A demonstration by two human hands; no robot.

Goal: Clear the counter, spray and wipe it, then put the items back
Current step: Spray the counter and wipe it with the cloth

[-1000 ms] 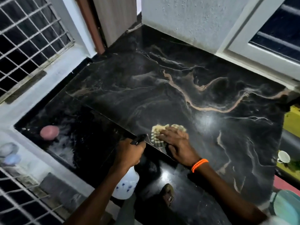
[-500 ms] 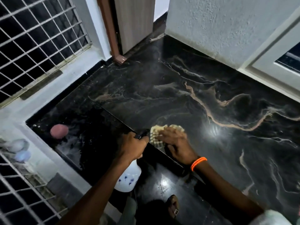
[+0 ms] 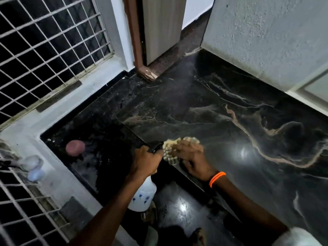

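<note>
The black marble counter (image 3: 221, 121) with tan veins fills the middle and right. My left hand (image 3: 146, 161) is shut on the black trigger head of a white spray bottle (image 3: 142, 197) with blue flower prints, held upright just off the counter's front edge. My right hand (image 3: 192, 158), with an orange band at the wrist, presses a crumpled yellow checked cloth (image 3: 171, 150) flat on the counter near its front left edge. The two hands almost touch.
A pink round object (image 3: 74, 147) lies on the lower dark ledge at left. Grilled windows (image 3: 44, 41) line the left side. A wooden door frame (image 3: 142, 68) stands at the back, a textured white wall (image 3: 266, 41) at the right. The dark floor (image 3: 182, 210) shows below.
The view has swung up and left, bringing the door and left window further into view. Both hands keep their grips and stay at the counter's front left edge.
</note>
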